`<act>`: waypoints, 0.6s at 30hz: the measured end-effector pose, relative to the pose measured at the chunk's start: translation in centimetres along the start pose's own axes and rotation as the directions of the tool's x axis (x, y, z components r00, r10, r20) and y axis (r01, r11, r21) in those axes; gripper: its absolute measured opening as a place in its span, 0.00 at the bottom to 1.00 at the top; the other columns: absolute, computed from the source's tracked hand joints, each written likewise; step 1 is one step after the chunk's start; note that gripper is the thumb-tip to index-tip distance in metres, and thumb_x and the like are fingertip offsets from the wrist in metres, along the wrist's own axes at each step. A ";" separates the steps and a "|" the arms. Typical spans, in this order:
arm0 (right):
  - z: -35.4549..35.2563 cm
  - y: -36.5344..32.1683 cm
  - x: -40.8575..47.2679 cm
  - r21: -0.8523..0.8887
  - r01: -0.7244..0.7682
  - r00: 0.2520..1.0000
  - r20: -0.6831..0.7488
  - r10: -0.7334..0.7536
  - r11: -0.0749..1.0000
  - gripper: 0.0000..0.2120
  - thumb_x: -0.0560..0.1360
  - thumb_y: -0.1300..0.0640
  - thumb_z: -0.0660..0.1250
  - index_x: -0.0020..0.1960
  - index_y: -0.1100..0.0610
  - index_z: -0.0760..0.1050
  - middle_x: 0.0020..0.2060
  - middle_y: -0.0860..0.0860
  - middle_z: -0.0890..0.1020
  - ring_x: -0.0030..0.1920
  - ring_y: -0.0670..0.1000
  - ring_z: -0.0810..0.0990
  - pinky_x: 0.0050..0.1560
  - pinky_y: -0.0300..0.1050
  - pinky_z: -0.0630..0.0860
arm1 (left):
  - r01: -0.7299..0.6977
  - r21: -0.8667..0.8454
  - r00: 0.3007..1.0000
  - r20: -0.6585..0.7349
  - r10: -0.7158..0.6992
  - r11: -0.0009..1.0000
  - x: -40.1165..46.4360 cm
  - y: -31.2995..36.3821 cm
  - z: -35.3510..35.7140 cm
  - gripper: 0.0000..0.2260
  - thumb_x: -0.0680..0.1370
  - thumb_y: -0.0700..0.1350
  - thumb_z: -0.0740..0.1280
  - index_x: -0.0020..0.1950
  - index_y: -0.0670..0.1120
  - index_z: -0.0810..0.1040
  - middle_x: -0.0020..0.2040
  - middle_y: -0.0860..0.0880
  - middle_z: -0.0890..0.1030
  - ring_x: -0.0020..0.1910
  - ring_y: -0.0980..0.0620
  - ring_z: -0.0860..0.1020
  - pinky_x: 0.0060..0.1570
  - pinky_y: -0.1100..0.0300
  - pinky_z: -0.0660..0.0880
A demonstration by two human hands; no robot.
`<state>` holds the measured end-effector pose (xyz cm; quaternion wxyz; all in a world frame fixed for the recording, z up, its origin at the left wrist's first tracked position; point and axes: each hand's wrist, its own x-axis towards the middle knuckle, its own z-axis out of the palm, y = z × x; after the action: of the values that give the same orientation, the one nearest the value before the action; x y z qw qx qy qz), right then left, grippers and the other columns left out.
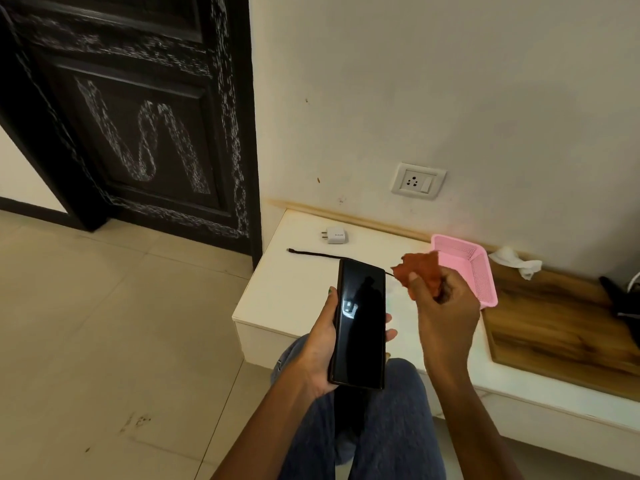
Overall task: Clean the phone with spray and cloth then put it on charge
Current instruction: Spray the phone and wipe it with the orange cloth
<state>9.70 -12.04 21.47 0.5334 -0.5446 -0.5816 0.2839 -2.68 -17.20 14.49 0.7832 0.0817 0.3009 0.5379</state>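
Note:
My left hand (320,344) grips a black phone (360,323) by its long edges, dark screen up, above my knees. To its right, my right hand (446,310) clutches a crumpled reddish-brown cloth (420,270) a short way from the phone, not touching it. On the low white shelf (277,299) behind lie a white charger plug (335,235) and a black cable (311,253), partly hidden behind the phone. A wall socket (418,181) sits above the shelf. No spray bottle is in view.
A pink plastic basket (479,271) stands on the shelf right of my right hand, with a crumpled white tissue (514,261) behind it. A wooden panel (561,327) and a dark object (623,299) lie further right. A black door (138,116) stands left.

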 end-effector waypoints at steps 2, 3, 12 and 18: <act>0.6 0.2 0.2 -0.116 0.174 0.985 0.034 -0.172 0.978 0.04 0.74 0.58 0.68 0.48 0.52 0.74 0.38 0.43 0.77 0.39 0.40 0.77 0.41 0.27 0.70 | 0.010 0.014 1.000 0.000 -0.010 1.000 0.1 0.0 0.2 0.33 0.76 0.68 0.53 0.68 0.45 0.74 0.60 0.42 0.81 0.57 0.43 0.81 0.49 0.50 0.79; 1.0 0.4 0.2 -0.169 0.242 0.970 0.070 -0.234 0.955 0.03 0.75 0.60 0.68 0.47 0.53 0.74 0.39 0.46 0.77 0.39 0.43 0.76 0.41 0.31 0.72 | 0.013 0.022 1.000 0.004 -0.013 1.000 0.2 0.0 0.3 0.34 0.75 0.68 0.53 0.69 0.45 0.73 0.57 0.42 0.82 0.53 0.44 0.82 0.46 0.51 0.80; 2.1 2.2 -1.1 -0.348 0.540 0.823 0.411 -0.393 0.766 0.14 0.70 0.67 0.72 0.55 0.63 0.79 0.48 0.56 0.83 0.49 0.57 0.79 0.49 0.49 0.78 | -0.017 0.079 0.999 -0.049 0.021 0.997 1.0 0.2 -0.4 0.30 0.69 0.68 0.61 0.55 0.46 0.84 0.47 0.42 0.85 0.42 0.47 0.84 0.38 0.58 0.81; 1.5 1.9 -0.6 -0.290 0.472 0.859 0.365 -0.359 0.833 0.13 0.74 0.58 0.61 0.53 0.60 0.82 0.45 0.55 0.83 0.46 0.54 0.80 0.45 0.44 0.79 | -0.003 0.036 1.000 -0.014 0.004 0.999 0.7 0.2 -0.4 0.30 0.72 0.68 0.58 0.55 0.46 0.83 0.47 0.42 0.85 0.41 0.46 0.84 0.38 0.56 0.81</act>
<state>8.80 -11.79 19.15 0.3773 -0.4452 -0.8027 0.1230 -2.90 -16.51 14.00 0.7785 0.0924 0.3160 0.5344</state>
